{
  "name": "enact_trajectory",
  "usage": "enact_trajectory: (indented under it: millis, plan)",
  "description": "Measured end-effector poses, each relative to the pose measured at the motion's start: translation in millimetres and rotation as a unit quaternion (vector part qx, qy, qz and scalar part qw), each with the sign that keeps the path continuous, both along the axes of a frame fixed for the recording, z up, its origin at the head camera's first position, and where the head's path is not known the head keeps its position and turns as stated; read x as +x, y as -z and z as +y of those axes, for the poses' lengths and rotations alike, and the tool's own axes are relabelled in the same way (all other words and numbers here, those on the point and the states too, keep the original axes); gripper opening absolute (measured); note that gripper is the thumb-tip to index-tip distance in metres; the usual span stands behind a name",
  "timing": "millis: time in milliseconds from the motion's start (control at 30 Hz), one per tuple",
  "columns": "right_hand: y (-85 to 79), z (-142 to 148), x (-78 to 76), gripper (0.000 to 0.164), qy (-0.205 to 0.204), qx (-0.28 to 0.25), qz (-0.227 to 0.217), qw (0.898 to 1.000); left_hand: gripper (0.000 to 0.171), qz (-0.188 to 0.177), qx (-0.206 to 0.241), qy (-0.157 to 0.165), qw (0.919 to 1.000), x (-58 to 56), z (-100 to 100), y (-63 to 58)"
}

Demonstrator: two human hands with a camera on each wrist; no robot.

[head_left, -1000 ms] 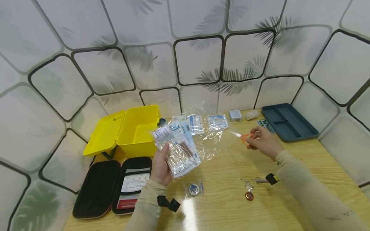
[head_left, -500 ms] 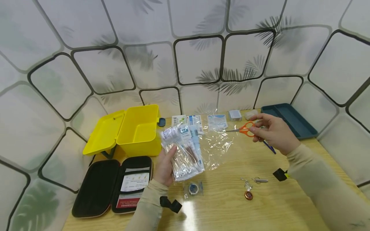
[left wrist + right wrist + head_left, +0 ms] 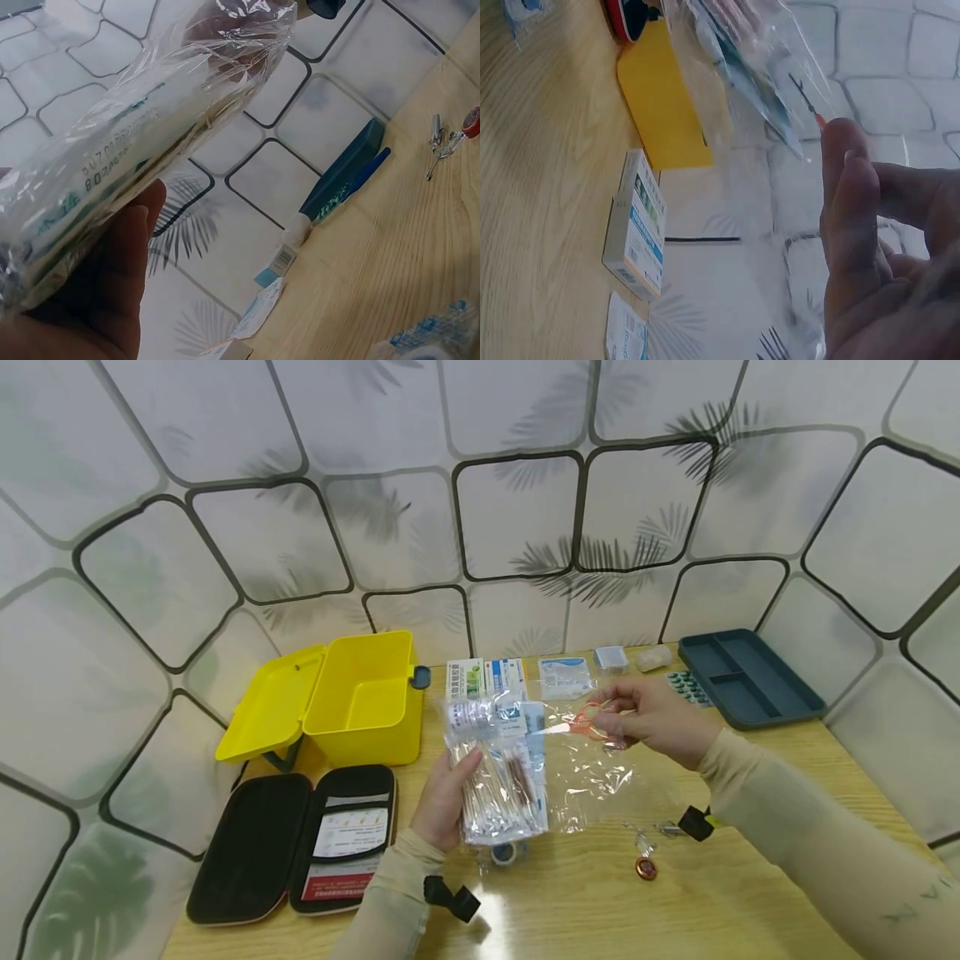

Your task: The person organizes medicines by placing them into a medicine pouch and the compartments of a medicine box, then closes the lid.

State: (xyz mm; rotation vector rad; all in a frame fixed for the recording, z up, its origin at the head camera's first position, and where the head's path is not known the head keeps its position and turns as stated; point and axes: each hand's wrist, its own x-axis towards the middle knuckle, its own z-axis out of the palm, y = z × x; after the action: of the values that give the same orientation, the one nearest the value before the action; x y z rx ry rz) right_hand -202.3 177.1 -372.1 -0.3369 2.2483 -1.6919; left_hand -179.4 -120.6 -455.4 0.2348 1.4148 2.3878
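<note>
Holding scissors (image 3: 584, 722) near swab-pack (image 3: 495, 793) edge

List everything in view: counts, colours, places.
Box: one, yellow, far left
Case: one, black, near left
Bag: one, clear, centre
Swabs: many, pale, in bag
Scissors: one, orange, centre right
Cartons: two, white, back centre
Packet: one, white and blue, beside cartons
Small box: one, pale, back right
Bundle: one, beige, back right
Tray: one, teal, far right
Pills: one sheet, green, beside tray
Pen: one, blue, beside tray
Roll: one, blue and white, near centre
Trinkets: two, silver and red, near right
Table: one, tan, underneath
Backdrop: one, whitish, behind
Sleeves: two, cream, forearms
Wrist gear: two, black, at sleeves
Left grip: one, bare, holding bag
Right grip: one, bare, holding scissors
</note>
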Motion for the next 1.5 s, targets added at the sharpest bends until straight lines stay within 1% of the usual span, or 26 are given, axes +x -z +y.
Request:
enact_trajectory:
  millis: [67, 133, 233, 300, 400, 467, 533, 600, 667, 800, 933, 1033, 1100, 1167, 1233, 1267, 1367, 1400, 1500]
  plan:
    - [1.0, -8, -0.1, 0.043, -0.015, -0.001, -0.018, 1.000, 0.051, 0.000, 0.003, 0.019, 0.9998, 1.0, 1, -0.2]
    - [1.2, -16, 0.7, 0.048, -0.034, 0.007, -0.023, 0.999, 0.050, -0.001, 0.007, 0.033, 0.9994, 1.9, 2, -0.3]
    - [1.0, -27, 2.1, 0.047, -0.061, 0.025, -0.016, 0.998, 0.051, -0.001, 0.008, 0.047, 0.9989, 3.5, 4, -1.4]
    - [2.0, -33, 3.0, 0.040, -0.070, 0.032, -0.002, 0.997, 0.051, -0.001, 0.006, 0.052, 0.9986, 4.4, 5, -2.3]
    - [6.0, -43, 3.8, 0.028, -0.059, 0.033, 0.012, 0.998, 0.051, 0.000, 0.001, 0.061, 0.9981, 5.1, 6, -3.4]
    - [9.5, -49, 4.9, 0.024, -0.043, 0.036, 0.031, 0.998, 0.050, 0.000, 0.000, 0.066, 0.9978, 5.3, 6, -3.8]
    - [11.3, -54, 6.6, 0.023, -0.027, 0.042, 0.036, 0.998, 0.050, -0.002, -0.003, 0.067, 0.9978, 5.4, 7, -4.0]
    - [12.9, -58, 8.4, 0.021, -0.022, 0.043, 0.035, 0.998, 0.050, -0.002, -0.006, 0.066, 0.9978, 5.8, 7, -3.5]
    - [13.2, -61, 10.1, 0.019, -0.030, 0.042, 0.028, 0.998, 0.048, -0.003, -0.009, 0.066, 0.9977, 6.3, 8, -2.4]
    - [16.0, -61, 10.8, 0.016, -0.059, 0.032, 0.014, 0.998, 0.046, -0.002, -0.016, 0.068, 0.9976, 6.3, 9, -0.6]
    - [16.8, -61, 11.5, 0.012, -0.073, 0.040, 0.035, 0.996, 0.047, -0.004, -0.029, 0.063, 0.9976, 6.0, 10, -0.4]
    - [17.2, -62, 12.8, 0.009, -0.055, 0.023, 0.062, 0.996, 0.047, -0.009, -0.028, 0.060, 0.9978, 6.3, 10, -1.0]
    - [17.3, -62, 13.9, 0.008, -0.028, 0.009, 0.075, 0.997, 0.048, -0.009, -0.024, 0.059, 0.9979, 6.6, 10, -1.6]
    - [17.4, -63, 14.7, 0.007, -0.002, -0.005, 0.078, 0.997, 0.048, -0.009, -0.018, 0.058, 0.9981, 6.8, 10, -1.7]
    - [17.3, -65, 14.9, 0.008, 0.012, 0.001, 0.080, 0.997, 0.049, -0.010, -0.017, 0.055, 0.9983, 6.8, 10, -1.5]
    - [17.5, -66, 14.8, 0.008, 0.012, 0.011, 0.083, 0.996, 0.049, -0.011, -0.016, 0.053, 0.9984, 6.7, 10, -1.2]
    - [17.2, -69, 14.3, 0.012, -0.001, 0.049, 0.087, 0.995, 0.048, -0.021, -0.024, 0.045, 0.9985, 6.0, 10, -0.2]
    - [16.3, -68, 14.0, 0.013, -0.011, 0.064, 0.087, 0.994, 0.048, -0.026, -0.025, 0.041, 0.9985, 5.6, 10, 0.0]
    - [9.8, -62, 10.7, 0.012, -0.054, 0.079, 0.082, 0.992, 0.049, -0.041, -0.021, 0.022, 0.9987, 3.3, 7, 1.0]
